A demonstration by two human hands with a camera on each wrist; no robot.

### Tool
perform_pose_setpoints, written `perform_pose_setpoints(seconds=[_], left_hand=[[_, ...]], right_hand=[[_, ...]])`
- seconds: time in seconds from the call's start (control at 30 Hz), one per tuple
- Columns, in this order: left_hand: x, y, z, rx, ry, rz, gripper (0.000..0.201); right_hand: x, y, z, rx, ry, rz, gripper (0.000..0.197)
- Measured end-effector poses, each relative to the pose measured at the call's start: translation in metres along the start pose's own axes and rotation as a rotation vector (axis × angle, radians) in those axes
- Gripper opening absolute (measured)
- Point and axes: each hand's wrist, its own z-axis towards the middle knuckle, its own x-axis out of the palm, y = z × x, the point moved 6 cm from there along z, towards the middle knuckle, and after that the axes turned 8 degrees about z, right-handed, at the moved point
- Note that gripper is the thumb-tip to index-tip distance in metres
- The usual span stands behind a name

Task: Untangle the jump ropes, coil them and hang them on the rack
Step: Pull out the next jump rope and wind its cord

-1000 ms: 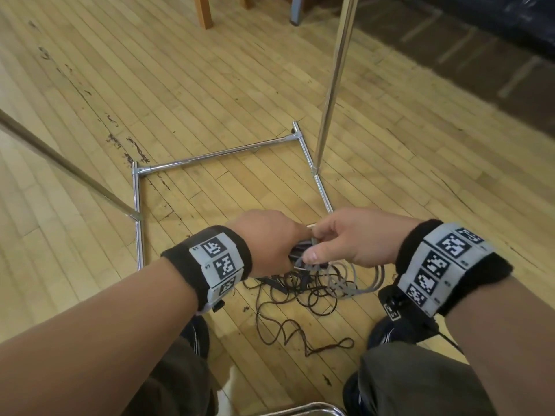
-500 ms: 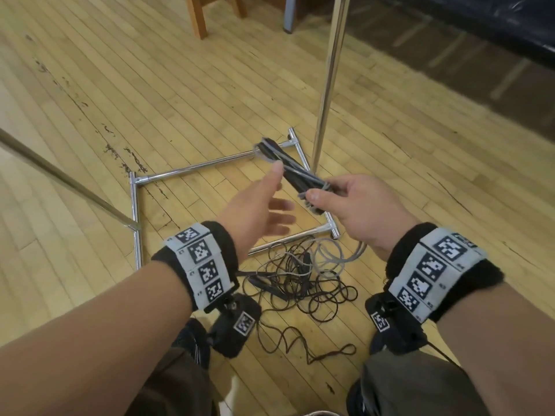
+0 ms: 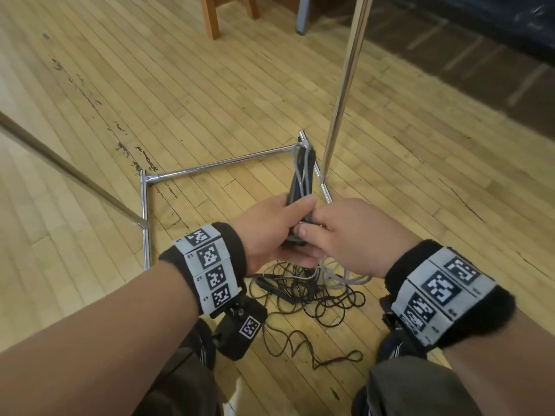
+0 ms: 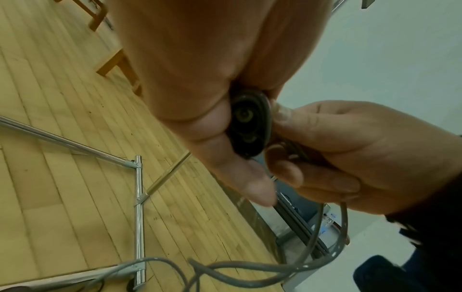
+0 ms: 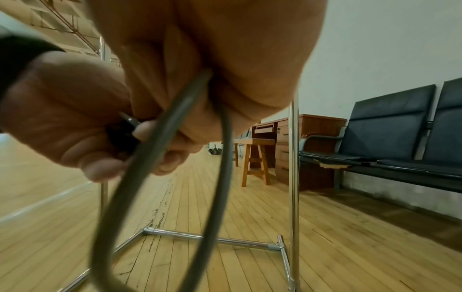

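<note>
**Handles gathered, cords still in a heap**

Starting at the left, the chrome tube frame of the rack point(image 3: 145, 205) lies flat on the pale wooden plank floor point(image 3: 90, 235), one upright pole rising from its far corner. Next comes the left hand point(image 3: 270, 232), fingers and thumb curled round a pair of black plastic jump-rope handles point(image 3: 300, 178) held side by side and pointing away from the body; the left wrist view shows their dark round end caps bedded in the palm. Against it sits the right hand point(image 3: 354, 235), pinching the grey vinyl cord point(image 5: 160, 158) where it leaves the handles, so that both hands are closed on the same rope.

Below the hands, on the floor between the knees, lies the tangle of thin dark cords point(image 3: 324, 298), with further dark handles in it and grey loops trailing into it.

As a judgement: the handles are rigid and light, the natural place to hold. The grey cord looks smooth, springy and likely to slip, so its coils will want to open unless kept pinched. The thin dark cords look limp and apt to snag; draw them out slowly, one handle at a time.
</note>
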Motion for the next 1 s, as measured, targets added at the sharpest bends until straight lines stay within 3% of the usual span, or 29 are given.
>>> perform_pose_setpoints(seconds=[0.13, 0.27, 0.43, 0.5, 0.6, 0.7, 0.77, 0.87, 0.93, 1.0], left_hand=[[-0.001, -0.006, 0.0, 0.023, 0.025, 0.074, 0.033], [-0.008, -0.014, 0.001, 0.04, 0.024, 0.007, 0.03], [-0.002, -0.022, -0.002, 0.09, 0.187, -0.163, 0.028], [0.003, -0.024, -0.005, 0.112, 0.271, -0.122, 0.024], [0.018, -0.023, -0.01, 0.134, 0.415, 0.092, 0.014], [0.034, -0.015, -0.017, 0.101, 0.534, 0.314, 0.026], [0.039, -0.006, -0.019, 0.037, 0.532, 0.495, 0.03], [0.039, 0.004, -0.021, -0.047, 0.473, 0.747, 0.032], [0.037, 0.007, -0.022, -0.067, 0.46, 0.898, 0.034], [0.037, 0.011, -0.025, -0.087, 0.458, 1.071, 0.035]], right_hand=[[-0.015, -0.003, -0.007, -0.018, -0.019, 0.006, 0.035], [-0.026, -0.011, -0.015, -0.011, 0.024, 0.112, 0.032], [-0.031, -0.031, -0.023, 0.014, 0.1, 0.365, 0.033], [-0.03, -0.042, -0.025, 0.043, 0.171, 0.414, 0.03], [-0.02, -0.05, -0.027, 0.082, 0.272, 0.395, 0.032], [-0.02, -0.06, -0.027, 0.142, 0.227, 0.335, 0.04], [-0.024, -0.062, -0.029, 0.168, 0.206, 0.299, 0.013], [-0.028, -0.062, -0.026, 0.158, 0.205, 0.113, 0.026], [-0.027, -0.057, -0.026, 0.174, 0.242, 0.173, 0.01], [-0.027, -0.048, -0.028, 0.156, 0.257, 0.196, 0.015]])
